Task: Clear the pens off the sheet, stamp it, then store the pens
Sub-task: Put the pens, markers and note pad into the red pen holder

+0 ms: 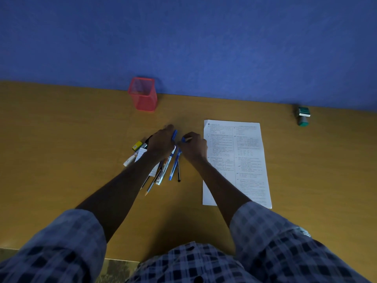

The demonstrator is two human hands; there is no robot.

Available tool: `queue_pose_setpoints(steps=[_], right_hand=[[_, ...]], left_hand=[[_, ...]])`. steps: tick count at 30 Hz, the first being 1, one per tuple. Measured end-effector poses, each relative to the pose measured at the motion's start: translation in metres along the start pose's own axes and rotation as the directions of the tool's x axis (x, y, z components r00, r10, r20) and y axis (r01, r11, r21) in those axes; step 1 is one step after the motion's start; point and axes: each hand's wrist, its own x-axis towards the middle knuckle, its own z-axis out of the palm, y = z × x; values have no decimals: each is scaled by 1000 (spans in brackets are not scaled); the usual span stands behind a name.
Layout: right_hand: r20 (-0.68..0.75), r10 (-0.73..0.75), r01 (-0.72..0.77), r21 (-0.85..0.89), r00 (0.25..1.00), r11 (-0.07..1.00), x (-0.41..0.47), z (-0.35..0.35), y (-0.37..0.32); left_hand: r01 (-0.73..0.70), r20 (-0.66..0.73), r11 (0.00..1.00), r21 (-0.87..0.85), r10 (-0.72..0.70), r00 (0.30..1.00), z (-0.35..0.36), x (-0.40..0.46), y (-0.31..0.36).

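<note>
Centre of frame: pile of pens (pixel 163 168) on the wooden desk (pixel 61 139), left of the printed sheet (pixel 244 160). Left hand (pixel 161 144) lies over the pile, grip unclear; right hand (pixel 193 148) pinches a blue pen (pixel 177 158). Red mesh pen holder (pixel 142 94) upper centre; green stamp (pixel 303 116) far right.

The printed sheet (pixel 244 160) lies flat on the desk, bare of pens. The pens (pixel 169 166) lie bunched just left of it. The green stamp (pixel 303 116) sits well apart, far right.

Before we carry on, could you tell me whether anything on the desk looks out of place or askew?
Only the pens: they lie in a loose, overlapping heap left of the sheet, under both hands, while the red holder looks empty. The stamp lies tipped on its side by the wall.
</note>
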Motion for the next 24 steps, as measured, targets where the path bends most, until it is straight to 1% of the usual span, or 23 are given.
queue_pose_setpoints(steps=[2, 4, 8, 10, 13, 17, 20, 22, 24], right_hand=[[-8, -5, 5, 7, 1000, 1000, 4, -6, -4], [-35, -20, 21, 32, 999, 999, 9, -13, -11], [-116, -107, 125, 165, 988, 978, 19, -23, -38], [-169, -175, 209, 208, 970, 956, 27, -24, -52], [-250, -278, 338, 245, 927, 909, 38, -29, -74], [-355, -421, 515, 231, 835, 826, 49, -29, -107], [-390, -501, 600, 188, 772, 778, 61, -24, -128], [-381, -549, 632, 134, 744, 763, 68, -18, -138], [-348, -581, 640, 77, 735, 764, 74, -11, -145]], left_hand=[[-34, -36, 998, -48, 32, 999, -4, 3, -1], [-35, -82, 997, -66, 29, 996, -13, 8, -2], [-51, -246, 984, -170, 7, 969, -45, 17, -15], [-77, -345, 977, -197, 4, 939, -67, 22, -24], [-154, -504, 965, -213, 26, 863, -101, 30, -30], [-194, -626, 921, -338, -66, 777, -140, 43, -42], [-226, -688, 926, -303, -49, 724, -159, 51, -47], [-196, -703, 951, -240, -31, 710, -164, 57, -51], [-142, -702, 974, -176, -23, 712, -162, 62, -54]])
